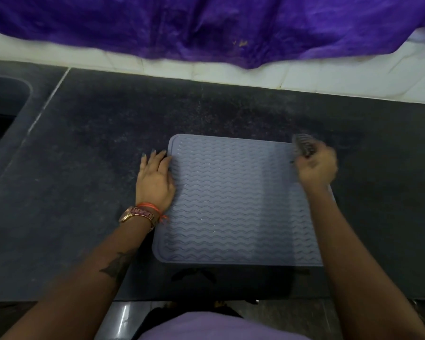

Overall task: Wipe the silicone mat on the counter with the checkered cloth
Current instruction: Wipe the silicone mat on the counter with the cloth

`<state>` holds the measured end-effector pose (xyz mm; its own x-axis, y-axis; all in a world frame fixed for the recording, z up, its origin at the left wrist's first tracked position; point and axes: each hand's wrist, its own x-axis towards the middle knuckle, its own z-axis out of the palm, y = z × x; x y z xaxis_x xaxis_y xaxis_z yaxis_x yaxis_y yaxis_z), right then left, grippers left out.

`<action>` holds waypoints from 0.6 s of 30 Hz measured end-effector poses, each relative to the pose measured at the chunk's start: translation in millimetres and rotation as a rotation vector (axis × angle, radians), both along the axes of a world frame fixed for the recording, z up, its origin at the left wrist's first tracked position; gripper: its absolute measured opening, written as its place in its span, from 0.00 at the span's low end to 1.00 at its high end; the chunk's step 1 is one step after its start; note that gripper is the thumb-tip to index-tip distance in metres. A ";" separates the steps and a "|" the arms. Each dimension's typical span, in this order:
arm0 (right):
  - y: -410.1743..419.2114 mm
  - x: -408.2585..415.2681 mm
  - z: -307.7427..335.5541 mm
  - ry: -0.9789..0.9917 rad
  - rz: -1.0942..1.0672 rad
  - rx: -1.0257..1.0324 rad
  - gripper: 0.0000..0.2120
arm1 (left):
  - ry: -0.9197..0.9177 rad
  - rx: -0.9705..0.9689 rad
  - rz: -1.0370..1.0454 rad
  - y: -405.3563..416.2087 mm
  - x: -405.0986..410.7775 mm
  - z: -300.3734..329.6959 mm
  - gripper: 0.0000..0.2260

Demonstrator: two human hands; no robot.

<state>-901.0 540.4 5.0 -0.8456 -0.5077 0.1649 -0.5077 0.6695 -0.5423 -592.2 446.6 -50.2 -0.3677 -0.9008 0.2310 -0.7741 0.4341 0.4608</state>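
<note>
A grey-blue silicone mat (236, 200) with a wavy ribbed pattern lies flat on the dark counter (88, 148), near its front edge. My left hand (156, 179) rests flat on the mat's left edge, fingers straight and pointing away from me. My right hand (317, 165) is over the mat's far right corner and grips a bunched checkered cloth (303, 144), which is blurred by motion. Only a small part of the cloth sticks out past my fingers.
A sink basin (3, 106) is set into the counter at the far left. A purple sheet (206, 25) hangs over the white tiled wall (304, 77) behind the counter. Bare dark counter surrounds the mat on all sides.
</note>
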 end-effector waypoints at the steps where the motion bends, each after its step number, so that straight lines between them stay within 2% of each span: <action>1: 6.1 -15.4 1.4 0.011 -0.074 0.051 0.20 | 0.002 0.000 -0.004 -0.3 -0.7 0.0 0.18; 3: 9.2 -29.0 0.1 0.000 -0.107 0.165 0.20 | 0.001 0.001 -0.023 -1.1 -2.2 0.0 0.19; 6: -4.3 -5.7 -8.8 0.067 -0.010 0.239 0.21 | -0.013 0.001 -0.040 -2.3 -3.1 -0.6 0.19; 10: -32.9 48.6 -16.0 0.085 0.148 0.183 0.21 | -0.018 0.004 -0.042 -2.0 -3.0 -0.2 0.19; 13: -43.3 58.4 -7.9 -0.062 0.304 0.029 0.20 | 0.011 0.007 -0.043 -0.5 -1.0 1.3 0.19; 15: -42.0 55.8 -5.8 -0.066 0.255 -0.020 0.19 | 0.022 0.006 -0.043 0.4 0.6 0.9 0.19; 18: -41.2 75.9 -10.8 0.008 0.141 0.144 0.21 | 0.025 0.010 -0.043 -0.1 0.9 0.4 0.19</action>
<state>-825.1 499.2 -5.8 -0.7638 -0.6394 0.0884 -0.6053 0.6619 -0.4422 -591.2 446.5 -49.8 -0.4005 -0.8864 0.2320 -0.7426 0.4623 0.4845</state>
